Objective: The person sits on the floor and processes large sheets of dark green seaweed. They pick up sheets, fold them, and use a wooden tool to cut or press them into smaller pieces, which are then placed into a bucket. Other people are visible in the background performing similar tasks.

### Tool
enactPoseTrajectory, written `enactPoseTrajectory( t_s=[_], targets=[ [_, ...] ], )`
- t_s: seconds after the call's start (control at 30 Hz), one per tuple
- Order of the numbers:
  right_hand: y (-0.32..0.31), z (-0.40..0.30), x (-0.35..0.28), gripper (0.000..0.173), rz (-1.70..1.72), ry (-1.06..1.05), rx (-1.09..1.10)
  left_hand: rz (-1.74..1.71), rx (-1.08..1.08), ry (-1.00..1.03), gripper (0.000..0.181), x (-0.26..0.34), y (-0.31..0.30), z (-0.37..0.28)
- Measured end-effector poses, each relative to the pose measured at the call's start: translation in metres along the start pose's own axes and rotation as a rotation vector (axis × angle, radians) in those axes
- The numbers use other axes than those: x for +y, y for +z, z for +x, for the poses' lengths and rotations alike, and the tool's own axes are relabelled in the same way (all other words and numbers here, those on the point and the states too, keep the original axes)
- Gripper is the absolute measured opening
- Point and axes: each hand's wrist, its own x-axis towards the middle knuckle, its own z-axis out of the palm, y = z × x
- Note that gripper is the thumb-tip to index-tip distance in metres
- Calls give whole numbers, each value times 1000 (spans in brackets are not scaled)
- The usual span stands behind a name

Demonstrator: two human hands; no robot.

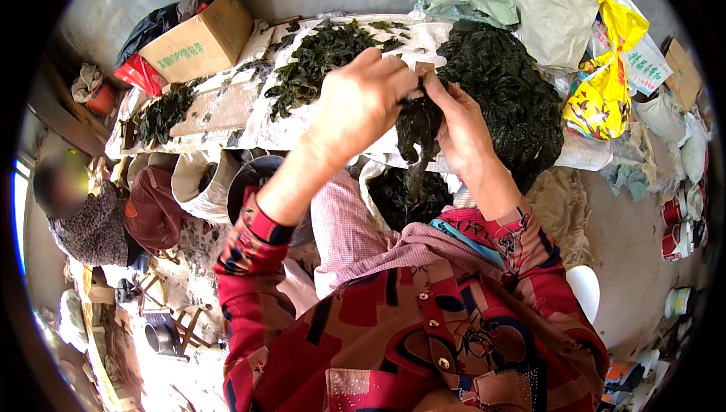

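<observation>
My left hand (363, 108) is raised over the table, its fingers curled near a small brown block (423, 68); whatever lies inside them is hidden. Beside it, my right hand (462, 120) grips a hanging bunch of dark wet seaweed (417, 128), with the block at its fingertips. The bunch dangles above an open white sack (411, 193) of more seaweed between my knees. A large dark seaweed heap (499, 83) lies just beyond my right hand. Further left, a looser, greener seaweed pile (323, 51) rests on the white table cover (391, 142).
A cardboard box (198, 43) stands at the table's far left, near a small seaweed pile (165, 114). Plastic sacks (544, 15) and a yellow bag (601, 94) are at the right. A person (91, 219) sits at the left, beyond a white sack (204, 185) and a dark bucket (255, 173).
</observation>
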Motion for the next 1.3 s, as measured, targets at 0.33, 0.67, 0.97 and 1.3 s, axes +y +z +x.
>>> enactPoseTrajectory(
  t_s=[0.33, 0.67, 0.97, 1.3],
  targets=[
    [15, 18, -53, 36, -67, -66, -145, -74, 322, -154, 34, 43, 24, -63],
    [24, 33, -106, 31, 200, -257, -204, -467, 54, -644, 20, 61, 34, -129],
    [9, 24, -121, 39, 180, -383, -239, -470, 102, -1187, 14, -39, 6, -212],
    [39, 8, -103, 48, -62, -273, -424, 11, -621, -769, 84, -194, 44, -91]
  ],
)
